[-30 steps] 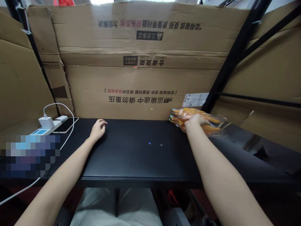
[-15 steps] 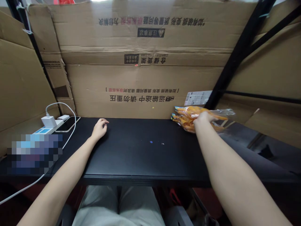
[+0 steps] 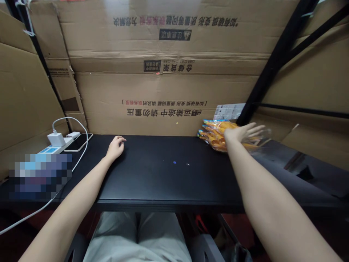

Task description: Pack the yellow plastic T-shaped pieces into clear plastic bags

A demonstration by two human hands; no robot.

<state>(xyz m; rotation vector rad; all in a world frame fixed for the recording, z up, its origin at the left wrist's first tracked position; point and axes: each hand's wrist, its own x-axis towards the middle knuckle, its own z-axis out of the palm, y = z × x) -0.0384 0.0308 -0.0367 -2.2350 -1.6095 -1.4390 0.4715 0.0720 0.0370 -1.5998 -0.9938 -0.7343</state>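
Observation:
Clear plastic packs of long orange pieces, with blue-green ends at the left, lie stacked at the right back of the black tabletop. What the orange pieces are I cannot make out. My right hand is over the packs' right half, its fingers stretched out and apart, gripping nothing. Whether the palm touches the plastic is hidden. Far to the left, my left hand rests on the tabletop near its back edge. Its fingers are loosely bent, with nothing visible in them.
A white power strip with a charger and cable stands at the left, beside a phone. A blurred patch covers something in front. Cardboard walls enclose the back and sides; a black metal post slants at the right.
My right hand's fingers, earlier bent down over the orange packs, are now lifted and spread to the right. The packs have barely moved, and my left hand stays in place.

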